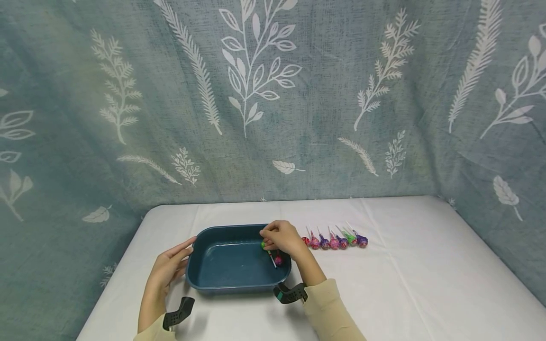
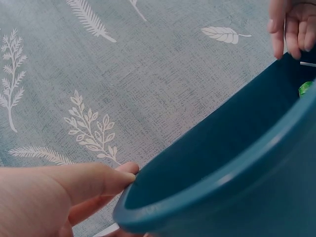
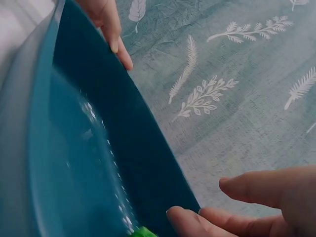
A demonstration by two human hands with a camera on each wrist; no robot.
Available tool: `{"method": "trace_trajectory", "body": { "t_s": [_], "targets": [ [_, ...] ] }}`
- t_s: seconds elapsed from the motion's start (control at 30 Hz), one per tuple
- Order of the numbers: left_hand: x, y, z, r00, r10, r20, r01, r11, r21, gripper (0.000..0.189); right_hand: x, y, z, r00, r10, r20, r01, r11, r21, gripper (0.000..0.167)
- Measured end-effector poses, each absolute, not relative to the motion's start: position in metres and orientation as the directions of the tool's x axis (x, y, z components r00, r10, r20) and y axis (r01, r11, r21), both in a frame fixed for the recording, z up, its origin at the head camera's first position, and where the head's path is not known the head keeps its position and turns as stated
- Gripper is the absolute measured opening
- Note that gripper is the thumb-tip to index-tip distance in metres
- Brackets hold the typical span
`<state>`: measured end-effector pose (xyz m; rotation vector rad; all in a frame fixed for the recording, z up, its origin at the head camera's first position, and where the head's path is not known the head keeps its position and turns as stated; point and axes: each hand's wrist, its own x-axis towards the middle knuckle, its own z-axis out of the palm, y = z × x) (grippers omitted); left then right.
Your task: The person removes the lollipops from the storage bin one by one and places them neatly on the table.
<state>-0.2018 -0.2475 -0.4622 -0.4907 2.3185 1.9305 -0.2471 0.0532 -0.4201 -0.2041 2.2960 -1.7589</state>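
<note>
A dark blue plastic tub (image 1: 232, 265) stands on the white table. My left hand (image 1: 167, 265) holds its left end, the thumb (image 2: 106, 178) at the rim and other fingers around the outside. Over the tub's right end hangs my right hand (image 1: 281, 237), its thumb and fingers apart in the right wrist view, nothing seen between them. Beneath it in the tub lie a green-wrapped lollipop (image 1: 263, 245) and a pink-red lollipop (image 1: 278, 260), both partly hidden by the hand. The green wrapper (image 3: 143, 232) shows at the right wrist view's bottom edge.
Right of the tub, several wrapped lollipops (image 1: 334, 244) lie in a row, sticks pointing away from me. The white tablecloth (image 1: 426, 265) spreads to the right. Behind the table hangs a grey-green curtain (image 1: 324, 142) with white leaf prints.
</note>
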Motion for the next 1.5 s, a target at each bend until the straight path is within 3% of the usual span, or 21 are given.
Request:
{"method": "trace_trajectory", "body": {
  "t_s": [0.37,0.9,1.07,1.33,1.5],
  "targets": [
    [-0.201,-0.247,-0.464,-0.948,-0.192,-0.255,-0.287,0.163,0.944,0.048,-0.241,0.037,-0.426,-0.941,-0.272,-0.2,0.144,0.209,-0.967,0.031],
    [-0.2,-0.247,-0.465,-0.947,-0.189,-0.26,-0.29,0.153,0.945,0.047,-0.235,0.03,-0.434,-0.947,-0.227,-0.229,0.086,0.509,-0.857,0.032],
    [-0.2,-0.247,-0.464,-0.948,-0.189,-0.258,-0.287,0.153,0.946,0.047,-0.234,0.028,-0.436,-0.927,-0.296,-0.232,0.07,0.47,-0.88,0.034],
    [-0.2,-0.247,-0.464,-0.948,-0.185,-0.258,-0.287,0.153,0.946,0.047,-0.233,0.025,-0.439,-0.842,-0.466,-0.271,0.1,0.359,-0.928,0.035],
    [-0.2,-0.247,-0.464,-0.949,-0.183,-0.256,-0.285,0.157,0.946,0.047,-0.232,0.024,-0.441,-0.834,-0.481,-0.27,0.129,0.306,-0.943,0.034]
  ]
}}
